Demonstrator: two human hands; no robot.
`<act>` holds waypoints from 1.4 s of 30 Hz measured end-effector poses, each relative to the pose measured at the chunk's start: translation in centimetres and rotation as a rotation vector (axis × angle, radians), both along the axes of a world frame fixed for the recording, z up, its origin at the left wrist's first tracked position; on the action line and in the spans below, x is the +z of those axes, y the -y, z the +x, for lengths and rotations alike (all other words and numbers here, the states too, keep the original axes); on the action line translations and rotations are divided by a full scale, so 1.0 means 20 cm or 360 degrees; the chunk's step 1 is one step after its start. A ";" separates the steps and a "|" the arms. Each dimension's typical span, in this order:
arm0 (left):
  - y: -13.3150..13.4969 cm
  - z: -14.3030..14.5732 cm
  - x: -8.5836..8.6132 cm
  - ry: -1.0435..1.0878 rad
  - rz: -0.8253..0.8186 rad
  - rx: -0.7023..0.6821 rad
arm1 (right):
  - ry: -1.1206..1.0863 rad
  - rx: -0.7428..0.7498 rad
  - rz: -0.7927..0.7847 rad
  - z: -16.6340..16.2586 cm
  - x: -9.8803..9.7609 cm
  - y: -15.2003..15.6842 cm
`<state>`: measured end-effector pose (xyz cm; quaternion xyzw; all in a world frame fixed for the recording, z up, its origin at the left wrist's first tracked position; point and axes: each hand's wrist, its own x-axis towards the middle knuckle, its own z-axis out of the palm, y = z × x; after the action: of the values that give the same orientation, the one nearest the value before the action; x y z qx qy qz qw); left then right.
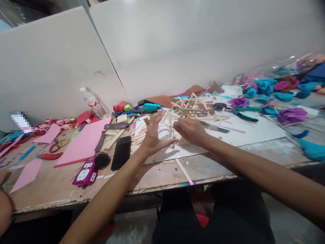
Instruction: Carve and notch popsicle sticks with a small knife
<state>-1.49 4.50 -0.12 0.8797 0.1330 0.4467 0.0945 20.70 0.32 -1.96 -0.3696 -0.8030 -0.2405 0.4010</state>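
My left hand (153, 134) is held over the white board (163, 155), its fingers spread and thumb pointing right. My right hand (192, 131) is closed in a pinch just to the right; whatever its fingertips hold is hidden. A thin wooden stick (170, 120) stands out just left of those fingertips, but I cannot tell whether they touch it. Between both hands shows a pale round object (164, 133), partly covered. Beyond the right hand lies a heap of wooden sticks (192, 105). A utility knife (214, 127) is beside the right hand.
A black phone (121, 153), a purple box (85, 172) and pink sheets (84, 142) lie to the left. A bottle (92, 102) leans on the wall. Green-handled pliers (244, 115) and purple paper flowers (292, 115) are at right. A co-worker's arm (1, 202) enters at left.
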 end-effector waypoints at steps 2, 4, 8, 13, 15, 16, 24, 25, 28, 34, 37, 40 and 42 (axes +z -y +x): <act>-0.01 0.01 -0.01 0.0188 -0.0440 0.0029 | -0.0049 -0.0009 -0.0008 0.01 0.00 -0.01; -0.01 0.02 -0.03 0.0360 -0.0888 0.0052 | -0.0082 -0.0018 -0.0015 0.01 0.01 -0.01; 0.01 0.04 -0.03 0.0332 -0.1292 0.0017 | -0.0107 -0.0022 -0.0033 0.02 0.01 0.00; 0.04 0.06 0.01 0.0305 -0.1481 -0.0063 | -0.0081 0.0060 -0.0139 -0.01 -0.01 0.00; 0.03 0.06 0.01 0.0372 -0.1502 -0.0045 | -0.0115 0.0086 -0.0196 0.01 0.01 -0.01; 0.02 0.06 0.01 0.0407 -0.1506 -0.0026 | -0.0165 0.0068 -0.0219 0.03 0.02 -0.02; -0.05 0.03 -0.04 0.0469 -0.1439 0.0164 | -0.0220 -0.0132 -0.0618 0.31 0.04 -0.16; -0.04 0.03 -0.04 0.0454 -0.1421 0.0177 | -0.0169 -0.0120 -0.0696 0.32 0.02 -0.17; -0.04 0.03 -0.04 0.0407 -0.1362 0.0214 | -0.0091 -0.0079 -0.0895 0.27 -0.04 -0.20; -0.06 0.02 -0.06 0.0325 -0.1268 0.0298 | -0.0333 0.0037 -0.1025 0.22 -0.05 -0.22; -0.06 0.03 -0.07 0.0298 -0.1198 0.0304 | -0.0652 0.0150 -0.1036 0.24 -0.02 -0.20; -0.04 0.04 -0.07 0.0263 -0.1072 0.0299 | -0.0963 0.0333 -0.1059 0.21 0.02 -0.16; -0.03 0.04 -0.07 0.0234 -0.0948 0.0311 | -0.1114 0.0467 -0.1094 0.17 0.05 -0.12</act>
<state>-0.73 5.06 -1.45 0.7617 0.3348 0.4574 0.3138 24.07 2.73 -0.96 -0.4219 -0.6967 0.2345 0.5307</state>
